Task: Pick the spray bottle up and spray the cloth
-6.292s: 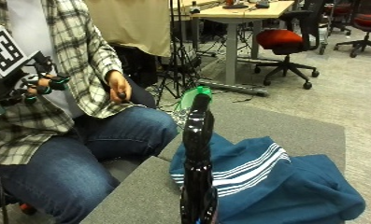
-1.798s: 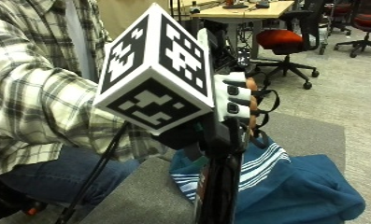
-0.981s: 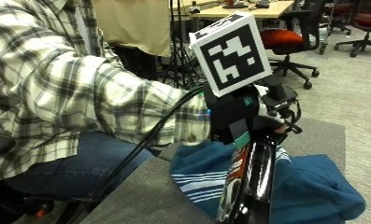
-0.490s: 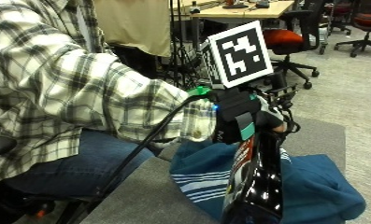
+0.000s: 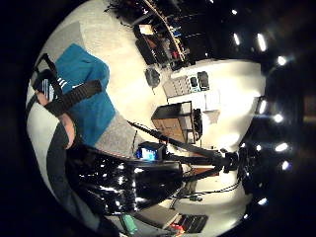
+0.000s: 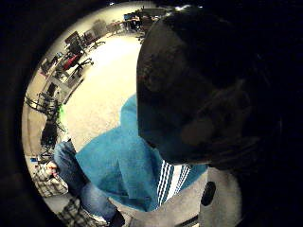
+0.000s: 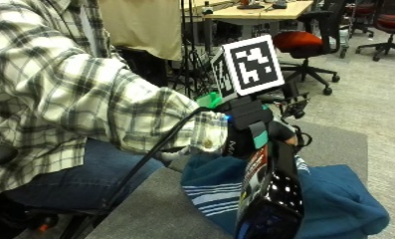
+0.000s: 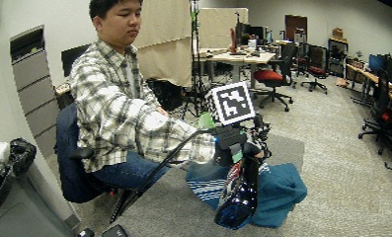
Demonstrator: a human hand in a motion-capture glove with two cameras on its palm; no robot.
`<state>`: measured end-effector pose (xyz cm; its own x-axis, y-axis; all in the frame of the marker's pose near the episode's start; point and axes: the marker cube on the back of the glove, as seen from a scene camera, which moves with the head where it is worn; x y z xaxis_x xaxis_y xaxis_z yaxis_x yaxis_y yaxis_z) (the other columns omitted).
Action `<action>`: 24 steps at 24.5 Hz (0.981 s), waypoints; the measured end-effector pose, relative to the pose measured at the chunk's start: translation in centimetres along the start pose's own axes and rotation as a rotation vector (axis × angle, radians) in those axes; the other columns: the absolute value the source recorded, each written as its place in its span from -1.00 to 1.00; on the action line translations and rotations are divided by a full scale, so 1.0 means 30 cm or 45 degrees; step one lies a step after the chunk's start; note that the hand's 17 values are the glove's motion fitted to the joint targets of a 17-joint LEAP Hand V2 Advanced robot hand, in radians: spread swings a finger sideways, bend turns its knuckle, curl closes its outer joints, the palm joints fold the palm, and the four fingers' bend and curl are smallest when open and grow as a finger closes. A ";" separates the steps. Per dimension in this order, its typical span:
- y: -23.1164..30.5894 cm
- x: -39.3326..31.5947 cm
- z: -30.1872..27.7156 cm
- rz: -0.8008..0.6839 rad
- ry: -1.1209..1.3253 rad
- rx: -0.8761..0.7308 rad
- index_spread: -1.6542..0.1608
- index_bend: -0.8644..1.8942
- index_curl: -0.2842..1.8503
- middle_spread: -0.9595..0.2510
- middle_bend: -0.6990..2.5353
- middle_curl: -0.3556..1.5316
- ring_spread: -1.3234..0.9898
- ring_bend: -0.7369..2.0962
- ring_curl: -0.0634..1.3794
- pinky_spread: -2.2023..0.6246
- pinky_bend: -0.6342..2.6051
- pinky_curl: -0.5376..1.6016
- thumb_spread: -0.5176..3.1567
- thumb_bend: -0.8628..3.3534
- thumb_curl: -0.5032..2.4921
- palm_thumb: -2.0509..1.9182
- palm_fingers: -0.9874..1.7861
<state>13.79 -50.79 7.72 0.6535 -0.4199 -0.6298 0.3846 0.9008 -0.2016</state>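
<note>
Item: gloved right hand, reaching forward from a plaid sleeve over the grey table, back of the hand turned up. Fingers are curled round the neck of the spray bottle, gripping it just below the green nozzle. Item: spray bottle, glossy black body, held tilted, its base hanging lower than the hand above the cloth; whether it touches the cloth cannot be told. Item: cloth, teal with white stripes, lying crumpled on the table directly beneath the hand. Thumb-side palm view: bottle's dark body close against the palm, cloth below.
</note>
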 end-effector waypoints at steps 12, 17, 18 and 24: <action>-0.007 -0.033 -0.004 -0.017 -0.009 0.019 0.58 -0.17 -0.18 0.39 -0.19 -0.06 -0.01 -0.06 -0.23 0.44 -0.28 -0.09 -0.60 -0.60 -0.12 0.57 0.66; -0.006 -0.006 -0.024 0.083 -0.113 0.078 0.58 -0.17 -0.18 0.39 -0.19 -0.06 -0.01 -0.06 -0.23 0.44 -0.28 -0.09 -0.60 -0.60 -0.12 0.57 0.66; -0.005 0.000 -0.028 0.103 -0.137 0.091 0.58 -0.17 -0.18 0.39 -0.19 -0.06 -0.01 -0.06 -0.23 0.44 -0.28 -0.09 -0.60 -0.60 -0.12 0.57 0.66; 0.006 0.057 -0.064 0.301 -0.383 0.230 0.58 -0.18 -0.17 0.39 -0.19 -0.06 -0.01 -0.06 -0.23 0.44 -0.29 -0.09 -0.59 -0.60 -0.12 0.57 0.66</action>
<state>13.72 -51.12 5.18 0.8882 -0.2420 -0.3907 0.2921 0.9536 0.0735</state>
